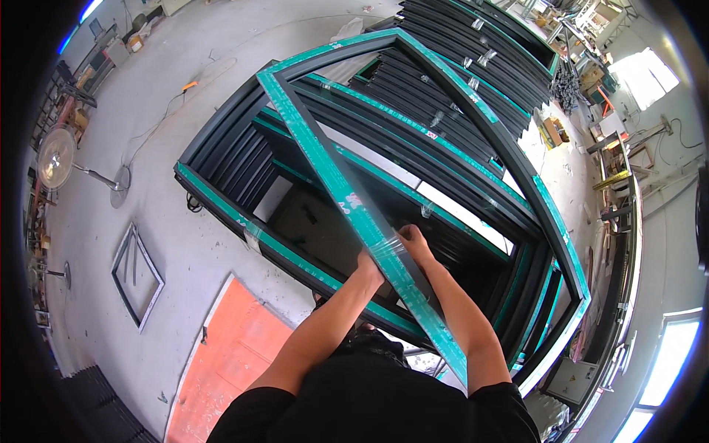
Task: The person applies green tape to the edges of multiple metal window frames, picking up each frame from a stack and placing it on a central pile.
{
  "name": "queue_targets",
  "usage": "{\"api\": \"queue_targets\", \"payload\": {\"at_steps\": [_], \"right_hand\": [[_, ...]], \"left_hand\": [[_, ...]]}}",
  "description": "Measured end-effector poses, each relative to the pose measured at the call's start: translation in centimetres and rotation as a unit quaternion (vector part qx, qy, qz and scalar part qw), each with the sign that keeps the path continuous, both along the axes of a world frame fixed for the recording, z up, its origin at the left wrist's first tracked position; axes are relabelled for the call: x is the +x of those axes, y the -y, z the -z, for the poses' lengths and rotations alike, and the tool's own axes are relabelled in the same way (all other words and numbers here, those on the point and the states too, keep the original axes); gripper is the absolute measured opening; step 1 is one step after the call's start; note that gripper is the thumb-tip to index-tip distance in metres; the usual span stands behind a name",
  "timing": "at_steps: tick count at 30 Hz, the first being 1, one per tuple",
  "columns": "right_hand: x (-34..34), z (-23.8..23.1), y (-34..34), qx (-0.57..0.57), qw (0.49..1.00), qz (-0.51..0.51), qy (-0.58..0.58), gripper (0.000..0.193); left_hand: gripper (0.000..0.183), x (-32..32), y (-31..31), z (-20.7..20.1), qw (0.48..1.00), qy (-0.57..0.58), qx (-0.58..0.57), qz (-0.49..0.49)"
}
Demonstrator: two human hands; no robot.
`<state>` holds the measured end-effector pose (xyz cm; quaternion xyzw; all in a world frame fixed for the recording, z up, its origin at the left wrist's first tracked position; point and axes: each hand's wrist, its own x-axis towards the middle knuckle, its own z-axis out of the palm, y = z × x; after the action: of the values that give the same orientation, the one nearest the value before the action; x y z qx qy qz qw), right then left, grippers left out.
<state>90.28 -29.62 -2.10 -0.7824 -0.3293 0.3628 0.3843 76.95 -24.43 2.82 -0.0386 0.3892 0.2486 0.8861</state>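
A large dark window frame (323,155) with green protective film lies tilted across a stack of similar frames (244,166). Clear tape (389,247) is wrapped round its near bar. My left hand (366,263) is at the left edge of that bar, beside the tape; its fingers are hidden behind the bar. On the bar's other side, my right hand (415,244) is closed, thumb and fingers drawn together close to the tape. Whatever it pinches is too small to make out.
More dark frames are stacked behind (450,81). A fan (57,159) stands at the left, with a small frame (139,277) on the floor nearby. An orange-red sheet (235,358) lies at lower left. A cable with an orange end (190,86) crosses the floor. Shelving lines the right wall.
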Motion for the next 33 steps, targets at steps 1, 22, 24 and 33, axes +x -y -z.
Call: {"api": "queue_targets", "payload": {"at_steps": [1,22,24,33], "right_hand": [[-0.1,0.0,0.0,-0.016,1.0,-0.001,-0.013,0.034],[-7.7,-13.1,0.9,-0.019,0.932,-0.131,0.338,0.084],[-7.6,-12.9,1.0,-0.024,0.934,-0.125,0.335,0.083],[-6.7,-15.6,2.1,0.187,0.889,-0.188,0.373,0.079]], "left_hand": [[0.036,0.0,0.0,-0.1,1.0,-0.013,0.006,-0.003],[0.029,-6.7,-1.8,-0.3,0.987,-0.065,0.076,0.124],[0.026,-8.4,-2.1,-1.8,0.988,-0.071,0.062,0.12],[0.028,-9.7,-1.8,-8.3,0.949,-0.092,0.243,0.181]]}}
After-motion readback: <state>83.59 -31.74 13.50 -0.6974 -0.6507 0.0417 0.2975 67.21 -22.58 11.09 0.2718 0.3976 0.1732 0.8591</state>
